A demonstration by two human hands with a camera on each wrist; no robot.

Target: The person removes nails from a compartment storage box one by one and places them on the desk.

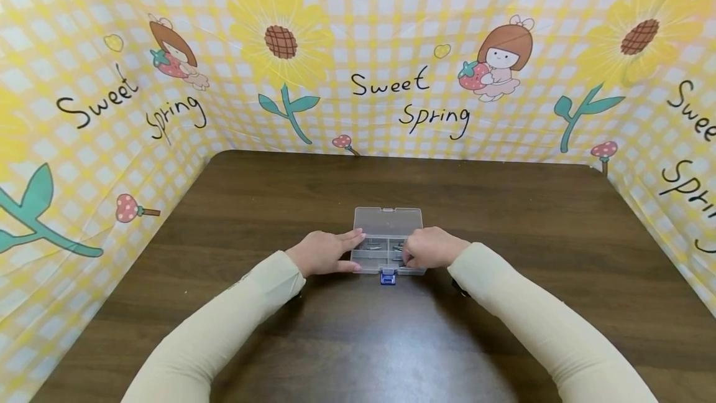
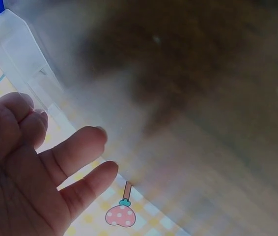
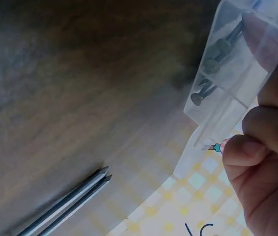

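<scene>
A clear plastic compartment box (image 1: 369,263) lies on the table, its lid (image 1: 388,222) tipped back and its blue latch (image 1: 388,277) hanging at the front. My left hand (image 1: 321,255) holds the box's left end, thumb at the front corner and fingers toward the hinge; its outer two fingers spread free in the left wrist view. My right hand (image 1: 433,247) reaches into the right-hand compartments with curled fingers. Through the box wall (image 3: 242,91) in the right wrist view, its fingertip meets the shaft of a nail. Several nails (image 3: 198,98) lie in there, and more nails (image 1: 371,246) in the rear left compartment.
Two pointed metal shafts (image 3: 75,196) appear over the table at the lower left of the right wrist view. The dark wooden table (image 1: 313,185) is ringed by a yellow checked cloth (image 1: 386,17) at the back and sides.
</scene>
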